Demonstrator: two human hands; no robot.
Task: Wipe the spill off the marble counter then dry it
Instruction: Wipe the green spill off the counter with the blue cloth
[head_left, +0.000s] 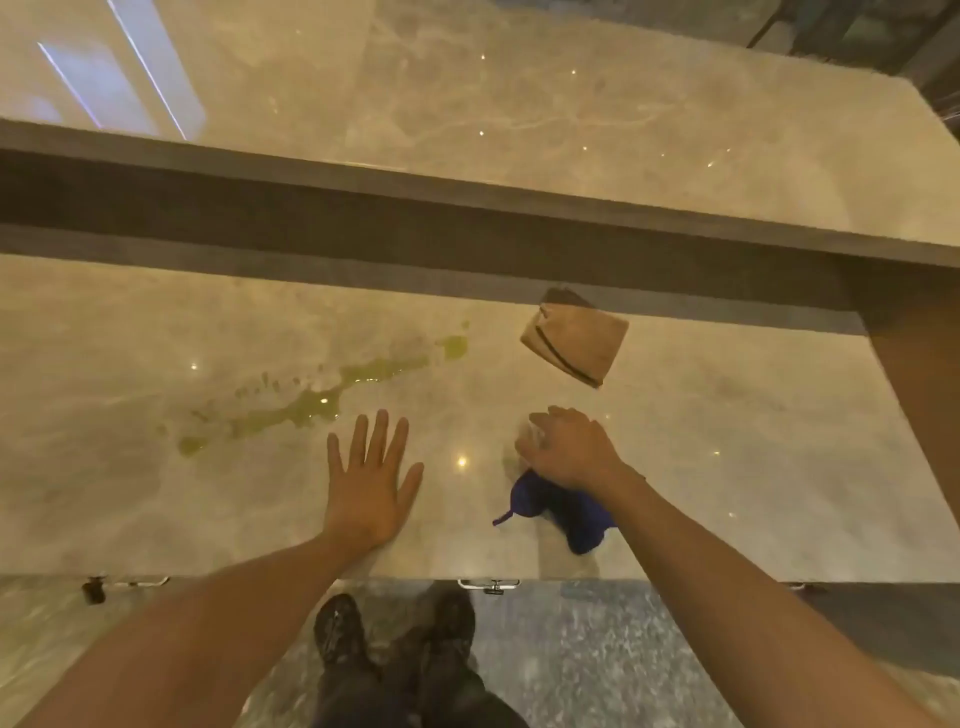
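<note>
Head view: left hand (371, 486) lies flat, fingers spread, on the table (727, 467) near its front edge. Right hand (569, 449) curls its grip over a blue cloth (576, 514). Spill (311, 402) lies just beyond the left hand.

Glossy polished marble counter (701, 441), soft tan cloth (574, 340), blue cloth (582, 519), wet-looking yellowish spill (311, 410)

blue cloth (582, 519) partly hidden under right hand (571, 449), fingers (537, 423) blurred

No readable text, label, brand, number or sign is showing anywhere in the head view: nothing legible is appearing on the marble counter (156, 493), on the folded tan cloth (574, 343) at two o'clock, or on the blue cloth (576, 512).
</note>
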